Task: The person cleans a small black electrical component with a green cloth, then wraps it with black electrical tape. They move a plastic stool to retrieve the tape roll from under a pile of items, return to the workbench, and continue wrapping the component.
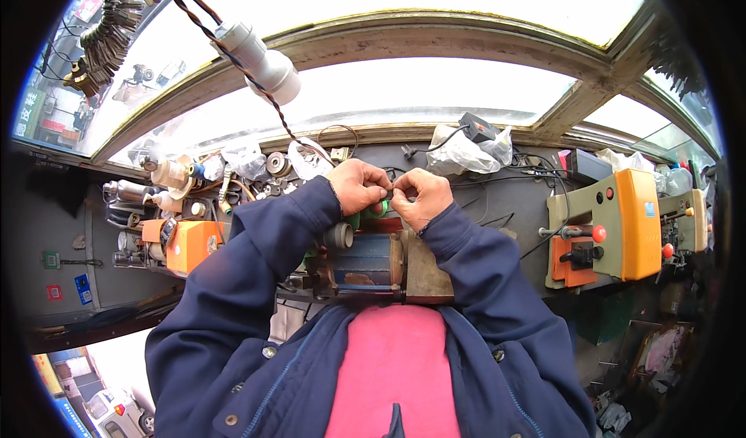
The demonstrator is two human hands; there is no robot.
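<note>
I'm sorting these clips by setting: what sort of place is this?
Probably a small key-cutting or repair stall. A bunch of keys hangs by the window, an orange-and-green bench machine stands at the right, and both hands work over a blue motor.

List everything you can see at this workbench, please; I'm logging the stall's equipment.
Small dark part: one, pinched between both hands, above the motor.
Motor: one, blue and rusty, at bench centre.
Orange machine: one, orange and olive with red knobs, on the right.
Orange box: one, on the left.
Lamp socket: one, white, hanging on a twisted cord, upper left.
Keys: a bunch, count unclear, hanging top left.
Plastic bag: one, clear, at the back under a black adapter.
Left hand: one, fingers closed on the part.
Right hand: one, likewise.
</note>
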